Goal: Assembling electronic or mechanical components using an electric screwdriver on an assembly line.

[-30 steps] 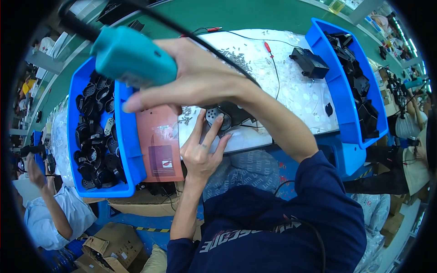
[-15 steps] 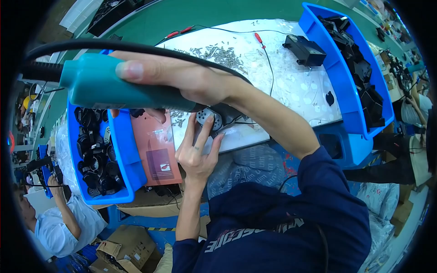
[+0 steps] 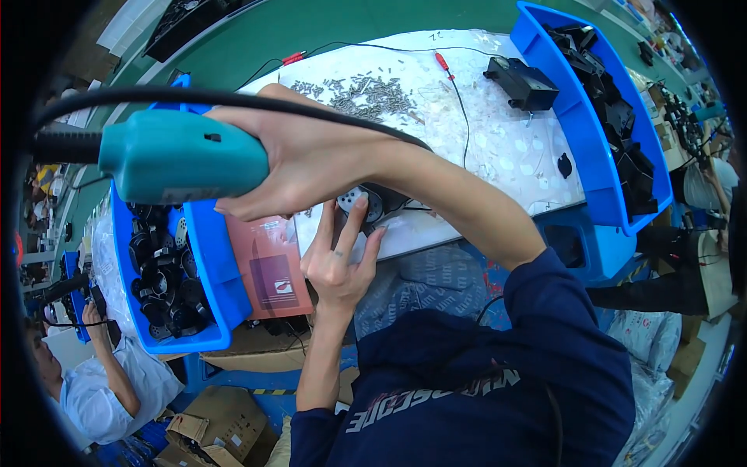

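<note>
My right hand (image 3: 311,159) grips a teal electric screwdriver (image 3: 183,163) with a black cable, held high and close to the camera, crossing over to the left. Below it my left hand (image 3: 338,257) rests on a round black and silver part (image 3: 366,204) at the near edge of the white work mat (image 3: 482,148), fingers spread over it. Much of the part is hidden by my right hand and wrist. A heap of small metal screws (image 3: 369,89) lies at the far side of the mat.
A blue bin (image 3: 210,272) of black round parts stands on the left, a reddish packet (image 3: 268,268) beside it. Another blue bin (image 3: 599,132) of black parts is on the right, a black box (image 3: 521,82) near it. A person in a light shirt (image 3: 101,381) sits lower left.
The screwdriver in my right hand has come nearer the camera and swung lower and leftward. My left hand stays on the round part.
</note>
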Demonstrator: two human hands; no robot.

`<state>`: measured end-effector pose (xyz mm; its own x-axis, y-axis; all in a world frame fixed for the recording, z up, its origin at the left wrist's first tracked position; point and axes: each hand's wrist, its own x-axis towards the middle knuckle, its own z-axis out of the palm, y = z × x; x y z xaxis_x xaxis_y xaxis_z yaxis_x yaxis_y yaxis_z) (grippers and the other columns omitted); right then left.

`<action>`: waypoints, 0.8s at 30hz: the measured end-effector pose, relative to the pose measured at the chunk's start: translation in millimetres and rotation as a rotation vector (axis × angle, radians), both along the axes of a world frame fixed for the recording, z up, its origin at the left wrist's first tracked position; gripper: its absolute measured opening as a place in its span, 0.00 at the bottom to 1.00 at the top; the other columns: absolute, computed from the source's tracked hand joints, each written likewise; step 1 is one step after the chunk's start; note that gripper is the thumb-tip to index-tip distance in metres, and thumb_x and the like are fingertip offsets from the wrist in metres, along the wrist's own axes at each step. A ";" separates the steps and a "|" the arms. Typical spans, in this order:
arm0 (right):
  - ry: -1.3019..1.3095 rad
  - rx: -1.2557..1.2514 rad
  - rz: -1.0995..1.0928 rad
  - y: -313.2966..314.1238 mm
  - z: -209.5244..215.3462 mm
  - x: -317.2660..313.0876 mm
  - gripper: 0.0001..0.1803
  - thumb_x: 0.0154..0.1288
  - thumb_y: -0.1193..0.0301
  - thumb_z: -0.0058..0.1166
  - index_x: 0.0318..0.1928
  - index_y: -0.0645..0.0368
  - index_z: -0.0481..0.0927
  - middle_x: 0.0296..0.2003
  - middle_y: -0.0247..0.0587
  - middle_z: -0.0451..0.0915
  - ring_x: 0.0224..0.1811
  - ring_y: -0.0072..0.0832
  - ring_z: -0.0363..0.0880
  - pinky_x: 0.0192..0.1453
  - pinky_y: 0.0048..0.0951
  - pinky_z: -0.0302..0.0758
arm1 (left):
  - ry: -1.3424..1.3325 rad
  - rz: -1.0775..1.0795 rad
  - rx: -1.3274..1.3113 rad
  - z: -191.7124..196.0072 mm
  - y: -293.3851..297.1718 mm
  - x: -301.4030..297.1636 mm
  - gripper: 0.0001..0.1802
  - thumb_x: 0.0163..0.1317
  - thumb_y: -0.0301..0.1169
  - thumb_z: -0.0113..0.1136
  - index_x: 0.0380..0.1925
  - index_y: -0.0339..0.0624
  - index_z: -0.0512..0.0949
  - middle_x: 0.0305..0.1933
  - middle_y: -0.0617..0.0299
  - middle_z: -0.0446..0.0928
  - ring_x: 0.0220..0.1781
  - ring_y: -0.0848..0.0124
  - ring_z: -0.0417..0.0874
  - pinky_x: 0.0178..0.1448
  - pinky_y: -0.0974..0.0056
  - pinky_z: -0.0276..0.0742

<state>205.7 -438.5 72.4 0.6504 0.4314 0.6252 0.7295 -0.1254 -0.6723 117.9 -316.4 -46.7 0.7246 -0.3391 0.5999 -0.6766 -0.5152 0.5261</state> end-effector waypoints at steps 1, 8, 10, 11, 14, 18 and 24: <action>0.029 -0.034 0.032 0.5 1.4 -0.5 0.20 0.50 0.70 0.64 0.44 0.60 0.74 0.23 0.37 0.76 0.23 0.21 0.75 0.28 0.25 0.70 | -0.002 0.005 -0.001 0.3 0.7 0.0 0.25 0.46 0.24 0.71 0.49 0.41 0.81 0.56 0.43 0.76 0.45 0.54 0.85 0.46 0.61 0.81; 0.214 0.183 0.199 -4.8 14.1 2.9 0.19 0.54 0.74 0.64 0.47 0.63 0.77 0.32 0.38 0.82 0.22 0.20 0.77 0.21 0.22 0.74 | -0.019 -0.006 -0.010 1.7 0.3 0.8 0.27 0.43 0.29 0.74 0.49 0.45 0.82 0.54 0.37 0.75 0.45 0.51 0.84 0.43 0.61 0.81; 0.142 0.301 0.116 -40.2 38.4 -12.6 0.18 0.60 0.70 0.58 0.47 0.69 0.76 0.37 0.45 0.83 0.23 0.20 0.77 0.28 0.22 0.76 | 0.078 -0.045 0.048 11.2 7.7 0.9 0.24 0.46 0.28 0.72 0.48 0.44 0.81 0.54 0.41 0.76 0.45 0.53 0.84 0.47 0.60 0.80; -0.061 0.329 0.031 -56.8 39.6 -14.5 0.17 0.64 0.67 0.48 0.45 0.70 0.76 0.28 0.43 0.79 0.19 0.18 0.73 0.26 0.21 0.73 | 0.066 -0.038 0.040 19.1 8.3 5.7 0.24 0.46 0.28 0.72 0.48 0.44 0.81 0.54 0.41 0.76 0.45 0.53 0.84 0.47 0.60 0.80; -0.021 0.531 0.196 -101.2 49.4 -29.1 0.16 0.66 0.70 0.39 0.47 0.68 0.73 0.21 0.40 0.72 0.13 0.19 0.64 0.22 0.21 0.64 | 0.179 -0.001 -0.273 37.8 -0.7 41.1 0.18 0.51 0.26 0.67 0.45 0.42 0.81 0.42 0.52 0.81 0.42 0.56 0.82 0.49 0.56 0.76; -0.005 0.755 0.054 -91.9 46.8 -58.2 0.22 0.57 0.78 0.49 0.54 0.67 0.65 0.36 0.51 0.75 0.13 0.23 0.68 0.22 0.21 0.67 | 0.132 0.050 0.117 33.8 -27.9 115.5 0.17 0.49 0.32 0.68 0.40 0.40 0.81 0.31 0.55 0.79 0.35 0.58 0.81 0.41 0.58 0.74; -0.023 0.639 -0.087 -87.6 40.3 -76.7 0.25 0.53 0.81 0.46 0.55 0.67 0.61 0.33 0.51 0.72 0.12 0.23 0.67 0.18 0.24 0.66 | 0.572 -0.039 0.069 20.1 -39.5 148.8 0.12 0.48 0.33 0.70 0.31 0.38 0.84 0.26 0.58 0.80 0.29 0.72 0.79 0.34 0.67 0.72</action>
